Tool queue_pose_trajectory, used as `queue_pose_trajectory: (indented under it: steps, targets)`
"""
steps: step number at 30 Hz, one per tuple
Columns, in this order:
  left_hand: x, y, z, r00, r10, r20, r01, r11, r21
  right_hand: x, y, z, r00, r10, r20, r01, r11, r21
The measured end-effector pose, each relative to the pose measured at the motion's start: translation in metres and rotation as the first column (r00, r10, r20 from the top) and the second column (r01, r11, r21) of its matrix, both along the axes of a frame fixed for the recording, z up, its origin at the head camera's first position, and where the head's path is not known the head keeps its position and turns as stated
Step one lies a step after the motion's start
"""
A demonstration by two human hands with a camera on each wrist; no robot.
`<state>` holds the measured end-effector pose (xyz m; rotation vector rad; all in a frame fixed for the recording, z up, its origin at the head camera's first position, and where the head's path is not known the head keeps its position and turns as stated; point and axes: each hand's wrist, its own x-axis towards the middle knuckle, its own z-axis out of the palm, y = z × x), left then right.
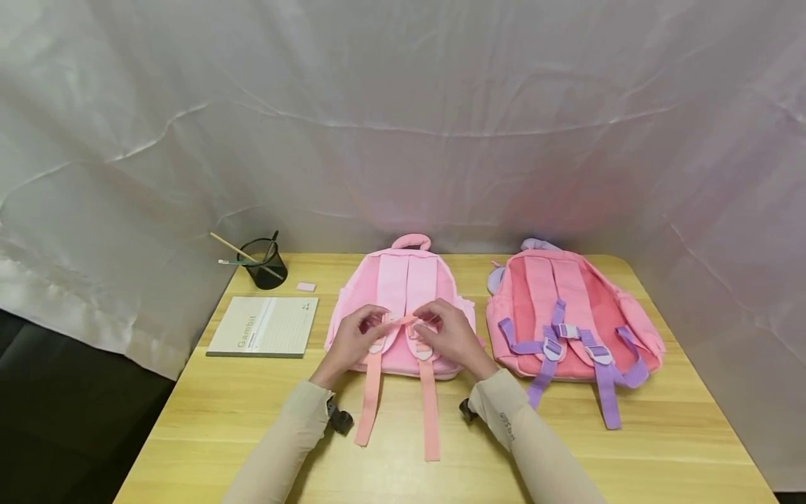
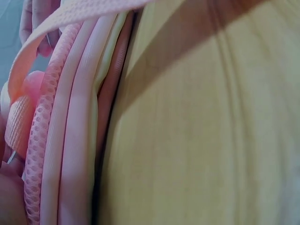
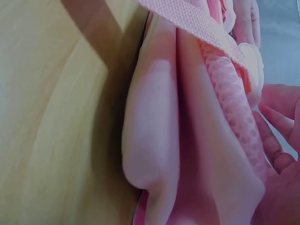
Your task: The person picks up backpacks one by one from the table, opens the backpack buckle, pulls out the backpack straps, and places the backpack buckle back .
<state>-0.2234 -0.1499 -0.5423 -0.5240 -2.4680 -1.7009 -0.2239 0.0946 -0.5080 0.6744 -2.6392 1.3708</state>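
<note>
A light pink backpack (image 1: 412, 367) lies on the table with its shoulder straps facing up. Across the middle of those straps runs a short coral strap (image 1: 403, 322). My left hand (image 1: 352, 341) pinches this strap's left end between thumb and fingers. At the other end my right hand (image 1: 455, 336) pinches it, fingers bent over the right shoulder strap. Two coral webbing tails (image 1: 430, 420) hang from plastic adjusters toward the table's front. In the right wrist view, my right fingers (image 3: 281, 140) curve beside the backpack's mesh edge (image 3: 234, 103); the pinched spot is hidden there.
To the right lies a second pink backpack (image 1: 519, 294) with purple webbing and a fastened buckle (image 1: 568, 331). On the left are a notebook (image 1: 267, 325), a small eraser (image 1: 306, 287) and a black mesh cup (image 1: 267, 276) with pencils. A grey curtain (image 1: 403, 140) hangs behind the table.
</note>
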Motion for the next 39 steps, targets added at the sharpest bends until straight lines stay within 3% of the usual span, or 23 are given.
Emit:
queue_pose_trajectory:
  steps: [8, 16, 28, 39]
  targets:
    - [0.0, 0.002, -0.002, 0.999, 0.033, -0.02, -0.032, 0.999, 0.019, -0.004, -0.009, 0.005, 1.0, -0.025, -0.012, 0.025, 1.0, 0.0]
    - [0.002, 0.007, 0.002, 0.998, 0.052, 0.025, -0.053, 0.999, 0.008, -0.011, -0.013, 0.001, 1.0, -0.002, -0.029, 0.002, 1.0, 0.004]
    - [-0.003, 0.002, 0.0, 0.999, 0.019, 0.047, -0.02, 1.0, 0.008, -0.023, -0.019, 0.001, 0.981, 0.075, -0.177, -0.065, 0.996, 0.06]
    - [-0.002, 0.001, -0.003, 0.997, 0.015, 0.076, -0.015, 1.0, 0.002, -0.027, -0.024, -0.017, 0.992, 0.054, -0.117, -0.042, 0.993, 0.107]
